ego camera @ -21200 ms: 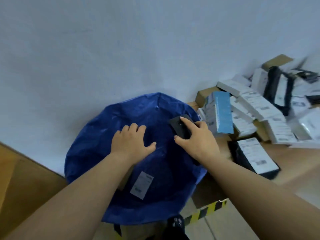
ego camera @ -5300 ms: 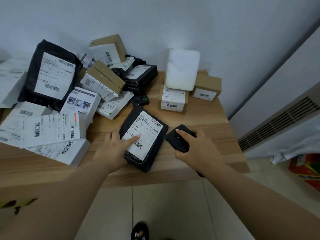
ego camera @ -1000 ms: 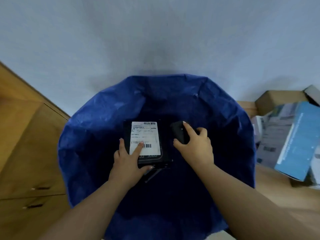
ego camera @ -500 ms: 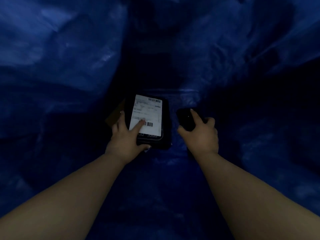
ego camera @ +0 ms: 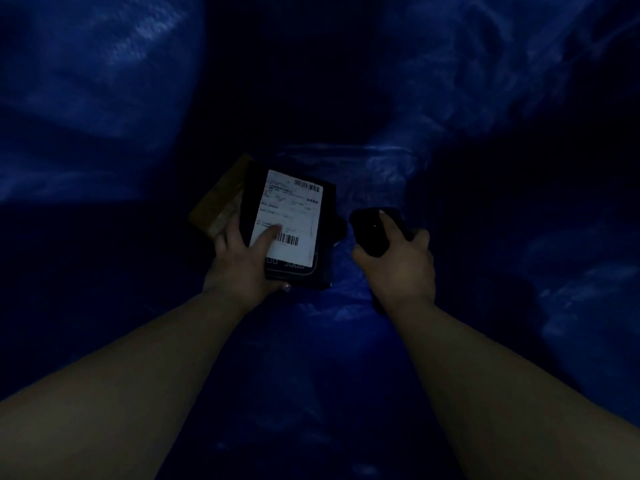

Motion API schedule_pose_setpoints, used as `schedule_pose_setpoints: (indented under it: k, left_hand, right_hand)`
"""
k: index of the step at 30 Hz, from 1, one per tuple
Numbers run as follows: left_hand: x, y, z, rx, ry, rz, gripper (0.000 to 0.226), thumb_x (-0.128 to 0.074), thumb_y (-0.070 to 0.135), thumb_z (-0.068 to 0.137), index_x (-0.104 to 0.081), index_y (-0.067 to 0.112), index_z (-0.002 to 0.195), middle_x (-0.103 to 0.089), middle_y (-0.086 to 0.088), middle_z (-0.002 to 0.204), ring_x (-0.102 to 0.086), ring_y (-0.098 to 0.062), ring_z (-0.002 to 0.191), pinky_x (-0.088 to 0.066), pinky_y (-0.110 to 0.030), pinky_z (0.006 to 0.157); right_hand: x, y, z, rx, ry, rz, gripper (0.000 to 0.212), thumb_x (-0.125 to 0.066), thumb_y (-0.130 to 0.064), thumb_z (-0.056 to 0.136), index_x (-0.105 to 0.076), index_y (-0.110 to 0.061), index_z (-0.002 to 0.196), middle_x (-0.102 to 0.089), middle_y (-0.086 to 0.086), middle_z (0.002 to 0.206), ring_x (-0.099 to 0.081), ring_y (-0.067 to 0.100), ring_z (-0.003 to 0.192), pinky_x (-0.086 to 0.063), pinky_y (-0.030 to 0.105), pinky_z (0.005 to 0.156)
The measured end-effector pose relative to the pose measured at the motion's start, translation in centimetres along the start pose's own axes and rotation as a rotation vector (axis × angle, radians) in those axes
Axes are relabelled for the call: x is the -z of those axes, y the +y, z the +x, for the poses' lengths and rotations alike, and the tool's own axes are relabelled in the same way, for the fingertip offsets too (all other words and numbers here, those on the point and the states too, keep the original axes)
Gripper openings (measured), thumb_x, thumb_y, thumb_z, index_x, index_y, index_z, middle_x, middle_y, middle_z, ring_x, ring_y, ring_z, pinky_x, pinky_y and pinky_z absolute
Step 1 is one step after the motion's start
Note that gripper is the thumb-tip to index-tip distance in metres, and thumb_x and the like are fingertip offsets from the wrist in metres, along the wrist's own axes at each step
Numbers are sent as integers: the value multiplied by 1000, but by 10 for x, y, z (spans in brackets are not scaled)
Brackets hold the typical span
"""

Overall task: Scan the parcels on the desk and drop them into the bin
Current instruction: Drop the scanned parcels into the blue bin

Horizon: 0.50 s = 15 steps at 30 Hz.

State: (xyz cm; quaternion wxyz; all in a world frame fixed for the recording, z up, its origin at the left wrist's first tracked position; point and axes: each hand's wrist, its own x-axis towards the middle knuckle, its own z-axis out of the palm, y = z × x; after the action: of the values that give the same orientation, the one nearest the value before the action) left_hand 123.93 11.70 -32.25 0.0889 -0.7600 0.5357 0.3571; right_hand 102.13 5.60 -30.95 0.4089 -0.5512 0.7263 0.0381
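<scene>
Two hands inside bin [ego camera: 104, 81]: left hand [ego camera: 242, 265] grips lengthwise-away parcel [ego camera: 291, 220], right hand [ego camera: 398, 265] clutches scanner [ego camera: 370, 233].

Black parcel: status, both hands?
Left hand holds black parcel deep inside blue bin. Right hand grips scanner. Brown box lies underneath.

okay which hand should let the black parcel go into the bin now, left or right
Left. The left hand already grips the black parcel low inside the blue bin, next to a brown box, so opening it probably finishes the drop. The right hand is busy holding the scanner.
</scene>
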Motion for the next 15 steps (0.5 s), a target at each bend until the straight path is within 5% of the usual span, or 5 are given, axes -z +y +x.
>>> schedule_pose_setpoints:
  k: [6, 15]
  left_hand:
    - [21, 5, -5, 69, -135, 114, 112, -76, 61, 73, 1, 45, 153, 13, -8, 155, -5, -34, 140, -28, -48, 114]
    - [92, 48, -61, 61, 11, 153, 97, -64, 66, 81, -6, 38, 153, -5, -8, 154, -20, -29, 133, -35, -41, 107]
  right_hand:
    - [14, -14, -10, 30, 10, 3, 77, -61, -58, 89, -23, -45, 155, -28, 10, 146, -44, 32, 122, -46, 49, 102]
    - [83, -45, -59, 133, 51, -39, 78, -59, -63, 87, -23, -47, 154, -27, 9, 148, -42, 31, 123, -45, 50, 101]
